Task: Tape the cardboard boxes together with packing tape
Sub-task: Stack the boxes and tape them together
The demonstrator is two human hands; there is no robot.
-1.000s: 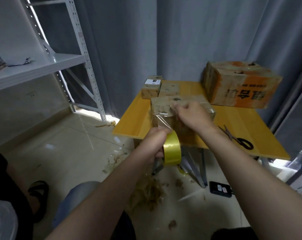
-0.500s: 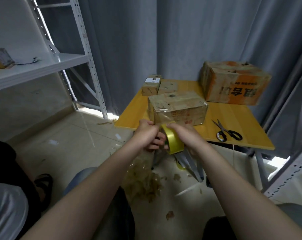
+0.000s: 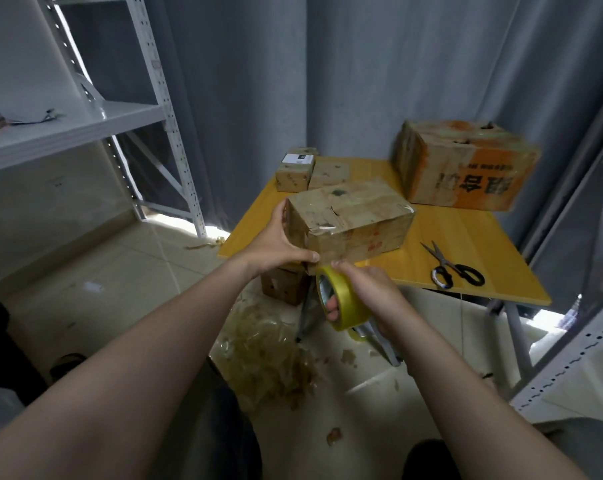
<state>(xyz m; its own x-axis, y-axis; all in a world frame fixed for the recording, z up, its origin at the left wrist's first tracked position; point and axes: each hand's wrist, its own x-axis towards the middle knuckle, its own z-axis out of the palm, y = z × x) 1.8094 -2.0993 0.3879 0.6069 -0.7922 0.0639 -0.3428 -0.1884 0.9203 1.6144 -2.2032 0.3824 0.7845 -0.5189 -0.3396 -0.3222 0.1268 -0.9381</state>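
Cardboard box lying lengthwise left-right, left hand gripping its corner, right hand gripping tape roll

boxes 5 (perhaps more behind) | tape roll 1 | scissors 1

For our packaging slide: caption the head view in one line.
Left hand holds cardboard box at table edge; right hand grips yellow tape roll.

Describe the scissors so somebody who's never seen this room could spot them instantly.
Find the yellow table before the grey curtain. On its near right side, right of the middle cardboard box, lie the scissors. They alone there are flat metal, with black loop handles.
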